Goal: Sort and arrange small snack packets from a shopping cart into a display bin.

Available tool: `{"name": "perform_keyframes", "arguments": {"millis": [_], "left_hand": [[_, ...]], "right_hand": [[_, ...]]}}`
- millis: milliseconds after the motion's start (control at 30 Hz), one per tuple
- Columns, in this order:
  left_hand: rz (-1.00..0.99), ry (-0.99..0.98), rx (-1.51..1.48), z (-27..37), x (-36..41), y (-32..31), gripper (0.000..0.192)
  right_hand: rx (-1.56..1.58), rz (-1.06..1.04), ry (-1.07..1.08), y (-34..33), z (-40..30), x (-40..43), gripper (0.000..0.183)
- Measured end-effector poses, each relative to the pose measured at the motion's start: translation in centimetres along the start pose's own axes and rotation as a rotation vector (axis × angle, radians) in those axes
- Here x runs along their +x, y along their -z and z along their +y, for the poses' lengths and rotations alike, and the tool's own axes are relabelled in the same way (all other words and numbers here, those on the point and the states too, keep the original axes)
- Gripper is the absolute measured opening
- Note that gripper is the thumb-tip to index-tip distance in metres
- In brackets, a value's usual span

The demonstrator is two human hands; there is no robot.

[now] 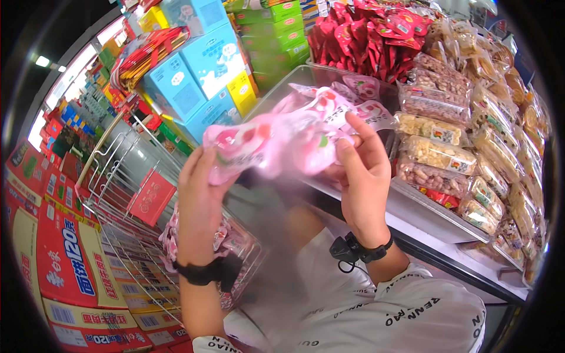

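My left hand (198, 185) grips the left end of a pink printed snack packet (240, 145). Another pink packet (318, 152) is pinched between the thumb and fingers of my right hand (364, 170); its edges are blurred and overlap the first. Both hands are raised over the front edge of a clear plastic bin (273, 90), where more pink packets (368, 88) lie. Below and behind my left forearm, a wire shopping cart (254, 264) holds many similar pink packets (225, 238). A black band is on each wrist.
Red packets (371, 39) are heaped behind the bin. Wrapped puffed-grain bars (437, 152) fill the tray at right. Light blue cartons (212, 57) and green boxes (269, 39) are stacked at the back. Red cartons (66, 256) stand at left beside a metal cart frame (114, 167).
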State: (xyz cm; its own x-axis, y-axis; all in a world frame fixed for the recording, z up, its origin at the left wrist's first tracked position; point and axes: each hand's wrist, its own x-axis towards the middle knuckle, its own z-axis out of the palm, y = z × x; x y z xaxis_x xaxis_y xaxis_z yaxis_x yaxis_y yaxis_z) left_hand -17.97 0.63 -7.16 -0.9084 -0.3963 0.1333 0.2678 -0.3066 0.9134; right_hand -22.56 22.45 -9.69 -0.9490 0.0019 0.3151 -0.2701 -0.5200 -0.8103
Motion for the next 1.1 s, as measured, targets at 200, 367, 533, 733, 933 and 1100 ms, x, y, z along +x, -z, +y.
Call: {"name": "perform_keyframes", "arguments": {"millis": [200, 367, 533, 733, 933, 1100], "left_hand": [[-0.281, 0.018, -0.266, -4.8, 3.7, -7.7, 0.04], [-0.38, -0.024, -0.035, -5.2, 2.6, -9.5, 0.045], [-0.17, -0.115, 0.337, -3.2, 0.8, -5.3, 0.041], [0.069, -0.078, 0.481, -1.1, -1.6, 3.9, 0.031], [0.23, -0.028, 0.565, 1.6, -4.8, 14.0, 0.026], [0.436, 0.055, 0.352, 1.5, -6.1, 21.3, 0.022]], "right_hand": [[0.226, 0.133, 0.137, -0.5, -0.4, 1.9, 0.042], [0.107, 0.037, 0.116, 0.2, -0.7, 1.1, 0.049], [0.008, -0.07, 0.072, 0.6, -0.7, -0.6, 0.045], [-0.075, -0.277, 0.053, -1.1, 0.9, -2.5, 0.03], [-0.058, -0.686, -0.213, -7.4, 2.2, -4.7, 0.016], [-0.011, -1.081, -0.223, -17.9, 6.9, -5.4, 0.014]]}}
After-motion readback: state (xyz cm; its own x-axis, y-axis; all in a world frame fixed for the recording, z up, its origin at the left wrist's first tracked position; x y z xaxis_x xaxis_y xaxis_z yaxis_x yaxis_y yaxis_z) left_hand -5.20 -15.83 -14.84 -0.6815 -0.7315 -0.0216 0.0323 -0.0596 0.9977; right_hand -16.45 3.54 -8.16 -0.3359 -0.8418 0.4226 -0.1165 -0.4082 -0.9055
